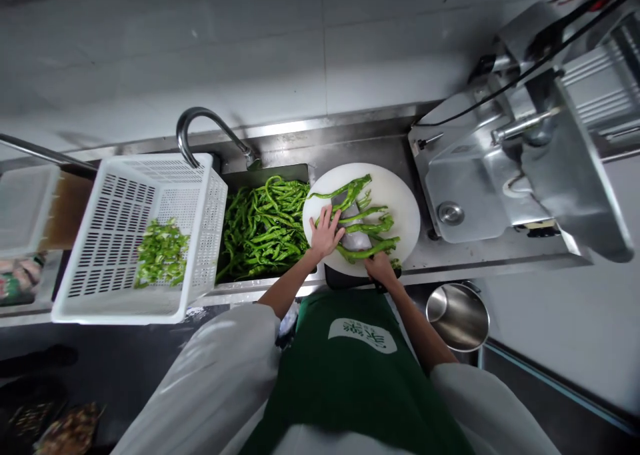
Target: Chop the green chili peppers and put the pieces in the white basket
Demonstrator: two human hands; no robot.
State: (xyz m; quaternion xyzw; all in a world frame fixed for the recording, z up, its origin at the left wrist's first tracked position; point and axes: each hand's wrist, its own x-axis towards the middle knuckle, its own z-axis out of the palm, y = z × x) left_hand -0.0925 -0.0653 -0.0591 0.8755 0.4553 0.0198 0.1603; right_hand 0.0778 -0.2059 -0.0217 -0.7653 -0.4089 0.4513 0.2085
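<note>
Left hand (326,233) spread over peppers (370,228), right hand (381,269) closed round the knife (356,242); if peppers roll, I fear it nicks the left

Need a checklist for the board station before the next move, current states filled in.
1. Knife handle gripped: ok, right hand on it.
2. Left hand clear of the knife edge: cannot tell, fingers spread close to the blade.
3. Blade uncovered: not ok, long green peppers lie across it.
4. Cutting board steady: cannot tell, its underside is hidden.
5. Basket has room: ok, chopped green pieces cover only part of its floor.
</note>
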